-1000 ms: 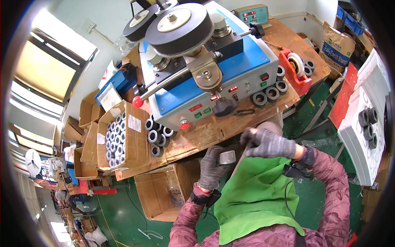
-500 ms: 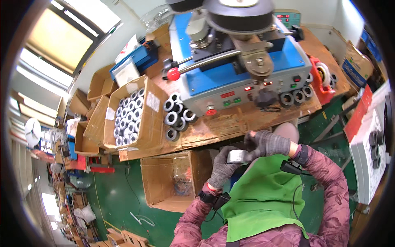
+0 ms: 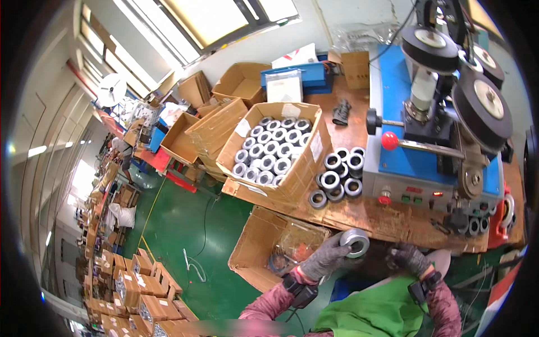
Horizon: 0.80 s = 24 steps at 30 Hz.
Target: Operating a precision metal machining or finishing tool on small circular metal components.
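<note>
Left hand [image 3: 327, 257] curled round outer wall of grey ring [image 3: 347, 236], near front edge of bench [image 3: 387, 221]. Right hand [image 3: 411, 260] half-curled, apart from ring; can't tell whether anything held. Best grip: outer wall, bore clear. Bore faces up toward viewer, tipped slightly right; axis runs through bore.

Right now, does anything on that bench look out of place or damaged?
I see no obvious damage. One dark, crumpled item, perhaps a glove, lies alone between the ring-filled box and the blue-topped machine; it looks stray, since the loose rings nearby sit grouped.
</note>
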Each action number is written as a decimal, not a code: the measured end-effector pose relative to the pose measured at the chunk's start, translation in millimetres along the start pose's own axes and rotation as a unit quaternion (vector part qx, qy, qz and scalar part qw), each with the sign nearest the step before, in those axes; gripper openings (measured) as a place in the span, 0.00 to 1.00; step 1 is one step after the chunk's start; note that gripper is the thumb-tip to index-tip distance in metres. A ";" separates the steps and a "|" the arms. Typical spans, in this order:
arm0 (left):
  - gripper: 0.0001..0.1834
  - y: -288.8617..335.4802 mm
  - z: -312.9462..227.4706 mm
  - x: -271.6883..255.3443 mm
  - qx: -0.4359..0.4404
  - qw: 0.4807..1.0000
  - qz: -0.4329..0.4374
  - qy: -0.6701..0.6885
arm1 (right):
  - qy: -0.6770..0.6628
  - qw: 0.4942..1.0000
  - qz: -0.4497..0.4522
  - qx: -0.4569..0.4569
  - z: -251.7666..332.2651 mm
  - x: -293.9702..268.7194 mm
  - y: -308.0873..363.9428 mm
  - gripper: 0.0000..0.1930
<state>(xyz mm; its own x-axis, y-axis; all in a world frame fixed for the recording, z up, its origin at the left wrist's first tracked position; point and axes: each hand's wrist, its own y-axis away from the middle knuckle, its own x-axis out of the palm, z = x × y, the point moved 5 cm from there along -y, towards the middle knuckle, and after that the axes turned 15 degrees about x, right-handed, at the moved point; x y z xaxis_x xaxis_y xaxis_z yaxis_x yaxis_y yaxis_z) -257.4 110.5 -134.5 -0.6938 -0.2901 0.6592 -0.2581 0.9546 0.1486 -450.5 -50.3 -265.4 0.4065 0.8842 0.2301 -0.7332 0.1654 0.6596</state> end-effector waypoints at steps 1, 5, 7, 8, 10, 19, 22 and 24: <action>0.39 -1.7 -9.8 -9.4 0.048 0.999 -0.013 0.002 | 0.008 1.000 0.003 -0.004 -7.3 -3.5 -3.3 0.15; 0.44 -1.7 -88.0 -31.8 0.143 0.984 -0.074 -0.082 | -0.016 1.000 0.000 0.007 -14.5 -8.9 -7.9 0.13; 0.39 -10.4 -134.2 -43.1 0.219 0.970 -0.060 -0.080 | 0.005 1.000 0.013 0.006 -11.5 -9.6 -12.9 0.12; 0.38 -11.7 -158.0 -52.6 0.237 0.962 -0.090 -0.103 | 0.007 1.000 0.013 0.005 -8.4 -10.3 -13.1 0.12; 0.31 -18.5 -196.5 -68.4 0.270 0.950 -0.106 -0.119 | 0.033 0.999 -0.001 0.034 -4.7 -9.1 -13.2 0.11; 0.18 -58.2 -278.8 -148.6 0.144 0.884 -0.250 -0.369 | 0.028 0.999 -0.001 0.042 -6.8 -6.6 -18.3 0.12; 0.19 -76.3 -284.4 -153.5 0.131 0.866 -0.231 -0.423 | 0.184 0.982 -0.018 -0.038 13.8 11.3 -8.8 0.10; 0.26 -89.8 -287.8 -154.6 0.137 0.839 -0.218 -0.479 | 0.451 0.869 -0.073 -0.191 33.1 22.9 -3.8 0.07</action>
<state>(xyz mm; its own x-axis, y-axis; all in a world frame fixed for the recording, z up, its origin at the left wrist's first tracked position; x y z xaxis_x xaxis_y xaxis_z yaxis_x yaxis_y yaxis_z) 66.6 88.9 -37.6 -0.6818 -0.6539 -0.3280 -0.6813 0.7309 -0.0408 -420.4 -45.2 -239.0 0.0442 0.7957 -0.6040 -0.9072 0.2851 0.3092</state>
